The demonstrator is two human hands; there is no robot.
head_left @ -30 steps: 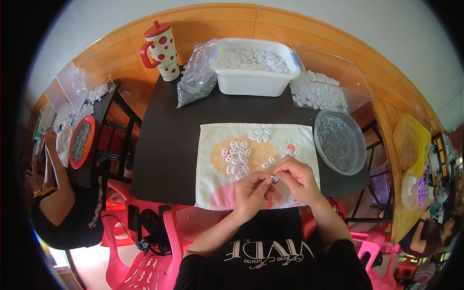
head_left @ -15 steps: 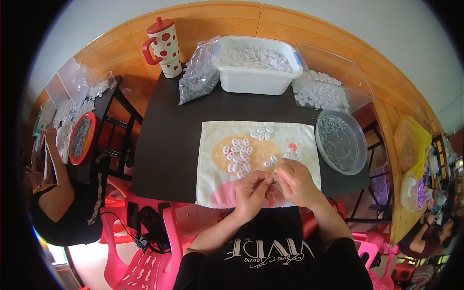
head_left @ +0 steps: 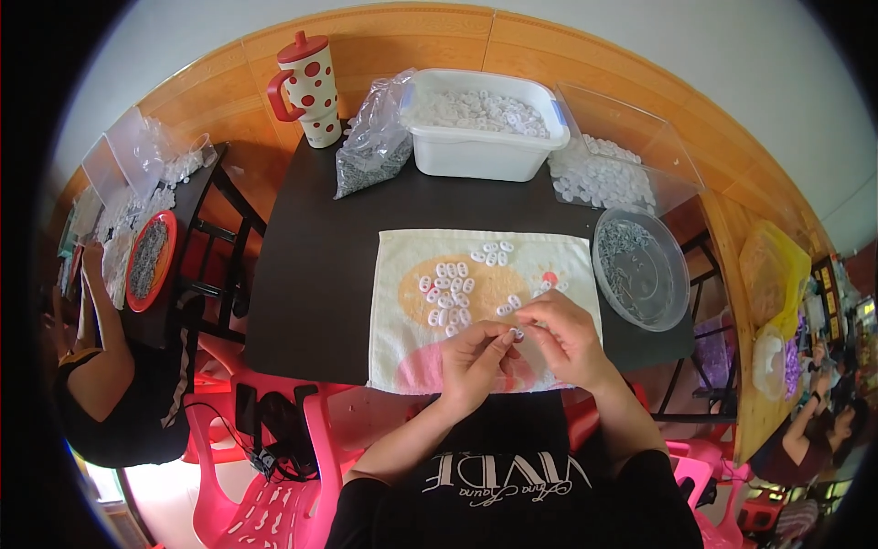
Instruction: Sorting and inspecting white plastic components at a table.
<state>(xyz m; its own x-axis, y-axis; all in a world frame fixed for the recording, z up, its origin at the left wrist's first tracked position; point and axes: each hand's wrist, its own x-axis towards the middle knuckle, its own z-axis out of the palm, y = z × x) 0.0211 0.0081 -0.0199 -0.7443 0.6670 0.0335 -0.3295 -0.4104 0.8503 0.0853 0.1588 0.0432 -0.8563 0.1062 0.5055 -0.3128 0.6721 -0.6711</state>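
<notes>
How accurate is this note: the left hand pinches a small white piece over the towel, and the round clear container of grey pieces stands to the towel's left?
One side is wrong: the head view shows the round clear container of grey pieces to the towel's right. The left hand does pinch a small white piece over the towel.

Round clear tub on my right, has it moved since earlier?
No, neither way: the round clear tub keeps the same place at the right edge of the dark table.
</notes>
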